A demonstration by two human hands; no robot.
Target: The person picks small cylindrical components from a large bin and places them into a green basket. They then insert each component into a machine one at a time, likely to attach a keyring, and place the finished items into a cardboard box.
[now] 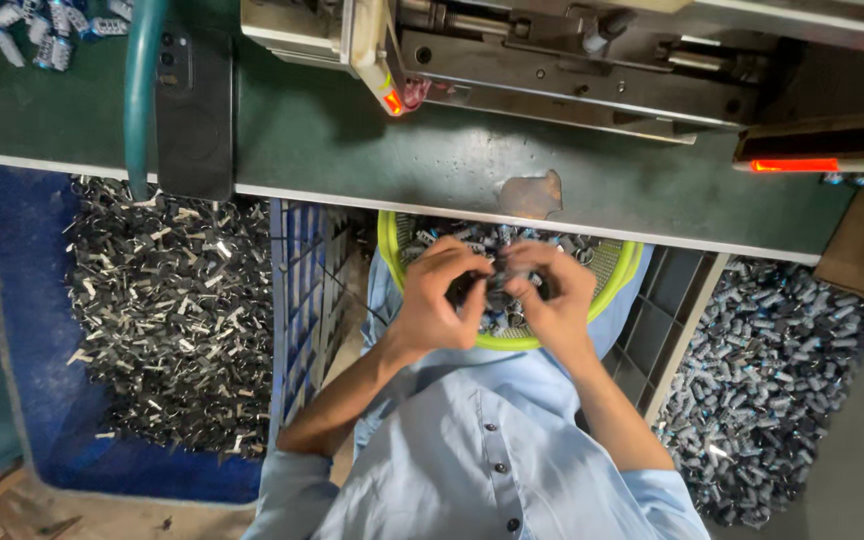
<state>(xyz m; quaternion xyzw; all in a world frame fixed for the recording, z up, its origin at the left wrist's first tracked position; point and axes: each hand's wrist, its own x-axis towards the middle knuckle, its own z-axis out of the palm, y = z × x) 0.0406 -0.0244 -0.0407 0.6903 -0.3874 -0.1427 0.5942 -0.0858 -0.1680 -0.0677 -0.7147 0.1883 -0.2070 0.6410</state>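
A yellow-green mesh basket [388,245] rests on my lap under the green bench edge, filled with small dark metal parts [472,238]. My left hand [434,296] and my right hand [553,298] meet over the basket, fingers curled around a small dark metal part [497,285] held between them. The part is mostly hidden by my fingers.
A green workbench [352,150] carries a metal machine [552,60] with red and green lights. A phone [195,110] and a teal hose [139,90] lie at the left. A blue bin [12,330] of metal clips is left, a crate [687,310] of cylindrical parts right.
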